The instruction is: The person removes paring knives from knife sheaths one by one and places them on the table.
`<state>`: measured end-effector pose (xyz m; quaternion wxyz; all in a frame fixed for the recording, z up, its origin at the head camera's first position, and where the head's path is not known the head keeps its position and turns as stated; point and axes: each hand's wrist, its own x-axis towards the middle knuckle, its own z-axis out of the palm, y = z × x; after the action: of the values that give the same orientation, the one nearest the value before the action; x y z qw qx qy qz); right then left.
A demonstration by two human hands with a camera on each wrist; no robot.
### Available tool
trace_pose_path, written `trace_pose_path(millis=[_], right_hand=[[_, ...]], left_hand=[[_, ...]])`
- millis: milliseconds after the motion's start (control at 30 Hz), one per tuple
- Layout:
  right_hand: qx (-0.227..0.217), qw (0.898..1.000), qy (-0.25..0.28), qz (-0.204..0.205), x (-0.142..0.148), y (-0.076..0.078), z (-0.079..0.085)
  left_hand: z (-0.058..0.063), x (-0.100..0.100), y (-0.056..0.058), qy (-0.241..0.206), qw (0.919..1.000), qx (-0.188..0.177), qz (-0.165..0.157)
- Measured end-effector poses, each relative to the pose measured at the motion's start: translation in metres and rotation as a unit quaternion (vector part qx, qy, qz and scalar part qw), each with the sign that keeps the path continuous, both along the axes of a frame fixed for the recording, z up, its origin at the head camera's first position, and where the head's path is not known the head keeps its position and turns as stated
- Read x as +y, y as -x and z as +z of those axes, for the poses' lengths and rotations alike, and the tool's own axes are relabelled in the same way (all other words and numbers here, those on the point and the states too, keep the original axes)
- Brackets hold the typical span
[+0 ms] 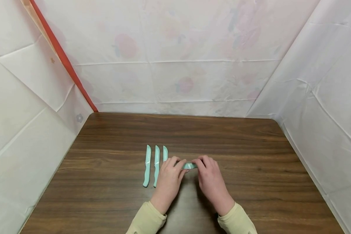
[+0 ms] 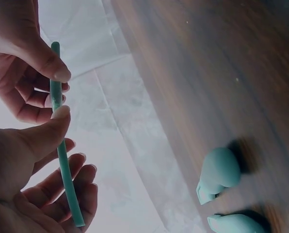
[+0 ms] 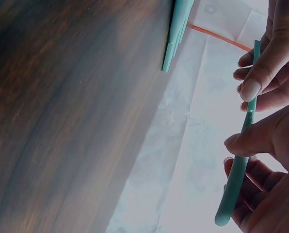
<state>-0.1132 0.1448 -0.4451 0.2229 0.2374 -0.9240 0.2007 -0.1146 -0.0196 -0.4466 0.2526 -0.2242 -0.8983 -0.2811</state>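
Both hands hold a mint-green knife [image 1: 189,166] with a matching blade cover, crosswise above the table. My left hand [image 1: 168,177] pinches it toward the covered blade end, thumb on one side and fingers on the other. The right hand [image 1: 211,178] grips the rounded handle, also seen as the thicker end of the knife [image 3: 234,187] in the right wrist view. To the left lie three similar covered knives side by side: the leftmost knife [image 1: 147,165], the middle knife [image 1: 156,159] and a third knife [image 1: 165,152], partly hidden by my left hand.
The dark wood-grain table [image 1: 105,169] has rounded far corners. Pale patterned sheeting [image 1: 175,74] hangs behind it and along both sides. A red strip [image 1: 61,53] runs down the left back corner.
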Motion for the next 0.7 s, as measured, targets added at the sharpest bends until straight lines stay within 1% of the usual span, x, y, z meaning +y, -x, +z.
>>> trace_pose_path(millis=[100, 367, 700], right_hand=[[0.002, 1.000, -0.001, 0.003, 0.0007, 0.0000, 0.0007], [0.002, 1.000, -0.003, 0.008, 0.0005, -0.0001, 0.0021], [-0.005, 1.000, -0.012, 0.009, 0.0009, -0.0010, 0.0019]], left_hand=[[0.0001, -0.0003, 0.0001, 0.002, 1.0000, 0.005, -0.001], [-0.0004, -0.0010, 0.0005, 0.018, 0.9997, 0.018, 0.008], [-0.0003, -0.0014, -0.0003, 0.025, 0.9996, 0.013, 0.005]])
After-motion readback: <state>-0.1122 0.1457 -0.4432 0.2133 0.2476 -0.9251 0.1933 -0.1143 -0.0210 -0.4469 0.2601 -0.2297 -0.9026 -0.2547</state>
